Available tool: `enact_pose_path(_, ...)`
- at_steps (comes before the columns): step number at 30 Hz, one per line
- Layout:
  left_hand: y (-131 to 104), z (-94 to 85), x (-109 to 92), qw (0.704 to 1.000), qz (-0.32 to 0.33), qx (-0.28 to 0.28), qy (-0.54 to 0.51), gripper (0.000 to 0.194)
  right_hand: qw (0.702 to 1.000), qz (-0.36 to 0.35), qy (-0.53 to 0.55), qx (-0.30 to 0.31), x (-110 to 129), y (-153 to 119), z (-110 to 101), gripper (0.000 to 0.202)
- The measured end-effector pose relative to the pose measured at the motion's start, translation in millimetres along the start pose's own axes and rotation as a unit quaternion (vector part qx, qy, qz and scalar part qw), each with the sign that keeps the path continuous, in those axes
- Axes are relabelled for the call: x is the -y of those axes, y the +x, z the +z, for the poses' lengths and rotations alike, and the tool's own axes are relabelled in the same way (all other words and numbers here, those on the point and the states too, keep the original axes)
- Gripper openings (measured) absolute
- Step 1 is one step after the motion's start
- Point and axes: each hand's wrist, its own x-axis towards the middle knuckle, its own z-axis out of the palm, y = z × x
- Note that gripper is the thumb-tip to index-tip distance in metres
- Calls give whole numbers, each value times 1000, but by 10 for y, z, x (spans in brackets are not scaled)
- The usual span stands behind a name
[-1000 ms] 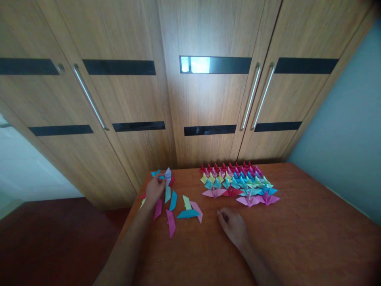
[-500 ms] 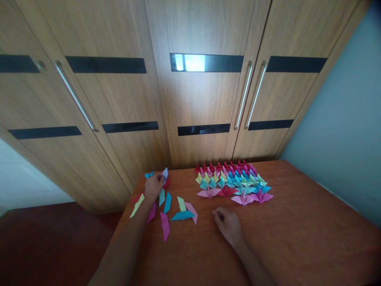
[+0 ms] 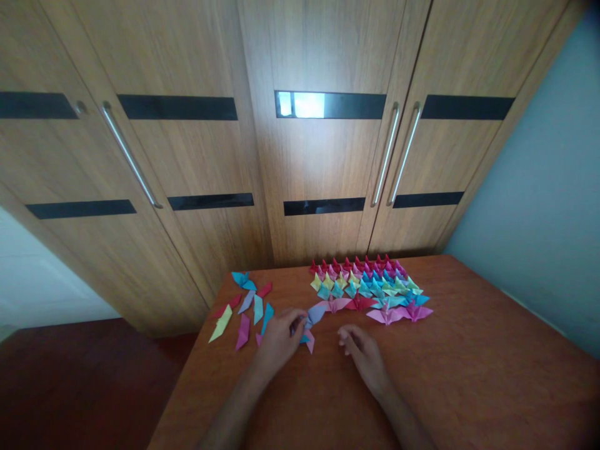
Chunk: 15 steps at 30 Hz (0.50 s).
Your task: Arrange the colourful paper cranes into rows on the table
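My left hand pinches a lavender paper crane between thumb and fingertips, over the middle of the table. Under and beside that hand lie flat folded paper pieces, partly covered, with a pink one showing past the fingers. To the right, my right hand hovers at or near the tabletop, its fingers loosely curled and apart with nothing visible in them. Behind both hands stand rows of spread paper cranes; the nearest include a light pink crane, a red crane and a magenta crane.
Loose folded pieces lie at the table's left, among them a yellow one, a magenta one and a blue one. The brown table meets a wooden wardrobe behind. A pale wall rises at right.
My left hand has moved right and nearer from the far-left pieces, carrying the lavender crane. My right hand's fingers have loosened slightly. The view has shifted a little.
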Motion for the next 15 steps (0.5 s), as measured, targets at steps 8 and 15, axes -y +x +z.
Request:
enact_pose_path(8,-345,406,-202,994,56,83,-53,21,999,-5,32,-23,-32,-96,142,29)
enact_pose_path(15,-353,344,-93,996,11,-40,-75,31,995,42,81,-30,-4,-90,100,31)
